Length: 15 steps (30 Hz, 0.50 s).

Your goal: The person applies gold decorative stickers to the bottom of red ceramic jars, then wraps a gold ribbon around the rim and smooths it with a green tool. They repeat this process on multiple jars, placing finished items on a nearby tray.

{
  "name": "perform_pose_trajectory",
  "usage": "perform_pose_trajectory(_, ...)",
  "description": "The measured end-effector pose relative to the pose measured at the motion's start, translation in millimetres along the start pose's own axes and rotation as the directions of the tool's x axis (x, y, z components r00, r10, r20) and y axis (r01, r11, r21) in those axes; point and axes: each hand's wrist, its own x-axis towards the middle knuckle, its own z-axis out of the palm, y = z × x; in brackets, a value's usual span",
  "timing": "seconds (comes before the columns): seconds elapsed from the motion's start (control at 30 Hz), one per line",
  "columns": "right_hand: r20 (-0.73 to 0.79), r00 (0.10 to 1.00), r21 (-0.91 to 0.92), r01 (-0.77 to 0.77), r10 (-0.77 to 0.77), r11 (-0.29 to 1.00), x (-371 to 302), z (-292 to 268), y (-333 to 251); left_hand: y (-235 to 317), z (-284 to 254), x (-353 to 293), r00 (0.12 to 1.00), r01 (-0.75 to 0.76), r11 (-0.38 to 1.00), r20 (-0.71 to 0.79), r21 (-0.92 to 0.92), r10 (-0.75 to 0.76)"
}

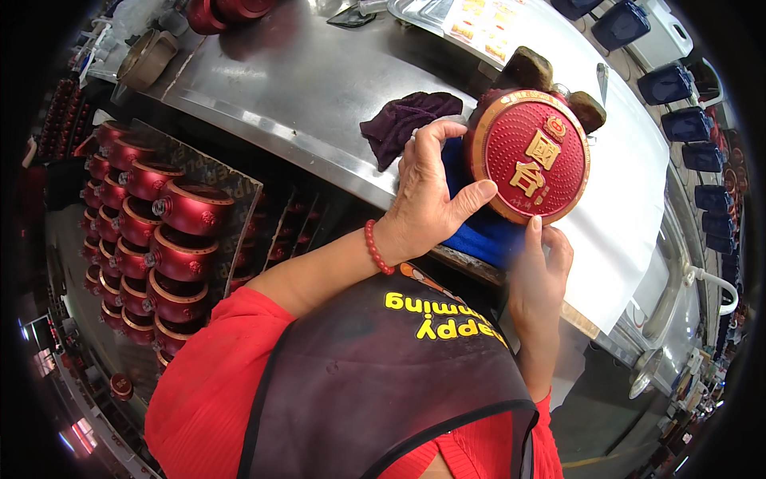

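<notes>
A round red jar [519, 160] lies with its dotted face up, bearing raised gold characters and a gold-coloured rim. My left hand [427, 191] grips its left side, the thumb at the rim and the bent forefinger higher up. At the lower edge, my right hand [542, 267] holds the jar with one fingertip against the rim; its other fingers are bent and partly hidden. Brown padded blocks [527, 68] sit against the jar's far side. Blue cloth [483, 243] shows under the near side, and a crumpled dark purple cloth [403, 120] lies left of my left hand.
Stacked red pots [183, 251] stand on the left, beside the steel table [263, 88]. A printed sheet [483, 28] lies on a metal tray at the back. White covering [622, 215] spreads to the right. Dark blue bins [666, 84] line the far right, and a brown container [148, 60] stands far left.
</notes>
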Motion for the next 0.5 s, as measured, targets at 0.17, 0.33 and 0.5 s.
perform_pose_trajectory(0.17,-0.005,1.0,0.003,0.001,-0.001,1.0,0.1,-0.4,-0.5,-0.1,0.5,2.5,1.0,0.01,0.997,0.006,-0.073,-0.009)
perform_pose_trajectory(0.33,-0.009,1.0,0.008,-0.004,0.004,1.0,-0.3,-0.1,-0.6,0.6,0.1,3.0,1.0,-0.002,0.999,-0.002,-0.05,0.002)
perform_pose_trajectory(0.5,-0.008,1.0,-0.004,-0.007,0.007,1.0,-0.6,0.7,0.2,1.3,-2.9,2.3,0.999,0.009,0.999,0.034,-0.031,-0.008)
